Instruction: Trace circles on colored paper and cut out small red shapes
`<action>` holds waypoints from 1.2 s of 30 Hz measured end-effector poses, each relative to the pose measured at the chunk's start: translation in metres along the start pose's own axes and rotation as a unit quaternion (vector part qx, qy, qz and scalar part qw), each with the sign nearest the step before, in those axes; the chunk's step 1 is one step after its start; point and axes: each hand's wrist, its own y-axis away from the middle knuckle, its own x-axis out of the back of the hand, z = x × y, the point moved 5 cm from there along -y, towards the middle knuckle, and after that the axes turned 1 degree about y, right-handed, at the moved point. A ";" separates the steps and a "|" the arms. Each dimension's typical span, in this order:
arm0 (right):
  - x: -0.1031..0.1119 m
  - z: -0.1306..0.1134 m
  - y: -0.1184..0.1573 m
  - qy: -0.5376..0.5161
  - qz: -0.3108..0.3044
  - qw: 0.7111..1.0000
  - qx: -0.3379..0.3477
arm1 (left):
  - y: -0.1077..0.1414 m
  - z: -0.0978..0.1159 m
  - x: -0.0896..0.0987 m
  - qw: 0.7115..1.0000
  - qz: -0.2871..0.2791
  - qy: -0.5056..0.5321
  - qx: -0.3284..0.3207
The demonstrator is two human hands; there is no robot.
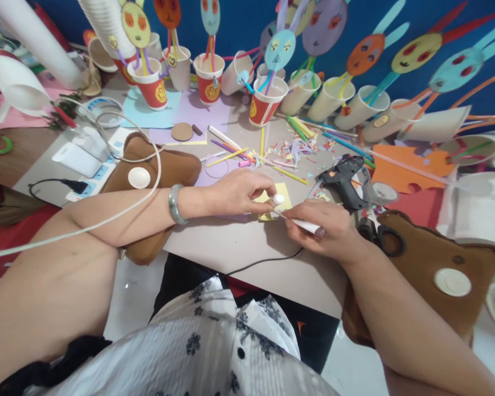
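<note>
Red cups (pixel 152 94) w/ gold emblems stand at the back of the tabletop (pixel 239 239), holding colored stems w/ paper heads (pixel 281 49) on top, some w/ long ears. White cups (pixel 329 103) to the R hold more of the same; a few lean or lie tilted. Ribbed white stack (pixel 107 30) at far L, back.

Materials: thin paper scraps (pixel 299 151), curled & multicolor, in the middle, w/ straight sticks (pixel 231 155) nearby. Orange sheet (pixel 412 165), flat w/ cut edges, R of the black glue gun (pixel 343 179). Clear-ish tape roll (pixel 383 193) just beside it. Soft, fuzzy brown cushions (pixel 424 275) on both sides, each w/ a round white disc (pixel 452 281); black-handled scissors (pixel 390 241) by the R one.

Grip: L hand (pixel 241 192) pinches a small white cap-like piece (pixel 277 200) btwn thumb & index, v. narrow. R hand (pixel 324 226) is closed on a slim white pen (pixel 308 226), its tip end near that piece. Both are above/near the front of the tabletop, yellow paper (pixel 281 193) beneath; contact w/ paper unclear.
</note>
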 end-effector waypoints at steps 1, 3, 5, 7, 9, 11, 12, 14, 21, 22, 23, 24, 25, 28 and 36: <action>0.000 0.000 0.000 -0.003 -0.002 1.000 0.001 | 0.000 0.000 0.000 1.000 -0.001 0.000 0.004; 0.000 0.000 -0.001 -0.008 -0.009 1.000 -0.003 | 0.000 0.000 0.000 1.000 -0.004 -0.004 0.008; -0.001 0.000 -0.001 -0.009 -0.016 1.000 -0.010 | 0.000 0.001 0.000 1.000 -0.005 -0.011 0.006; -0.001 0.000 -0.001 -0.009 -0.020 1.000 -0.013 | 0.000 0.001 0.001 1.000 -0.004 -0.013 0.002; -0.001 -0.001 0.000 -0.011 -0.025 1.000 -0.012 | 0.000 0.001 0.001 1.000 -0.004 -0.012 0.003; 0.000 -0.001 0.000 -0.014 -0.028 0.999 -0.013 | 0.000 0.001 0.001 1.000 -0.003 -0.010 0.005; 0.000 -0.002 0.000 -0.016 -0.028 0.999 -0.013 | 0.000 0.001 0.001 1.000 -0.002 -0.010 0.005; 0.001 -0.003 0.000 -0.020 -0.028 0.999 -0.014 | 0.000 0.001 0.001 1.000 0.003 -0.010 0.003; 0.007 0.000 -0.003 -0.078 0.000 0.995 -0.067 | 0.000 0.001 0.000 1.000 0.004 -0.015 -0.008; 0.008 0.002 -0.003 -0.082 0.005 0.993 -0.088 | 0.000 0.001 0.000 1.000 0.003 -0.014 -0.006; 0.009 0.005 -0.002 -0.082 0.009 0.990 -0.112 | 0.000 0.000 0.000 1.000 0.002 -0.013 -0.004; 0.011 0.008 -0.001 -0.082 0.016 0.987 -0.136 | 0.000 0.000 0.000 1.000 0.001 -0.013 -0.001; 0.013 0.012 -0.001 -0.084 0.028 0.983 -0.158 | 0.000 0.000 0.000 1.000 0.000 -0.013 -0.001; 0.020 0.024 0.001 -0.130 0.071 0.962 -0.231 | 0.000 -0.001 0.000 1.000 0.001 -0.016 -0.005; 0.024 0.056 -0.030 -0.209 0.061 0.909 -0.355 | -0.001 0.001 0.002 0.999 -0.009 -0.031 -0.006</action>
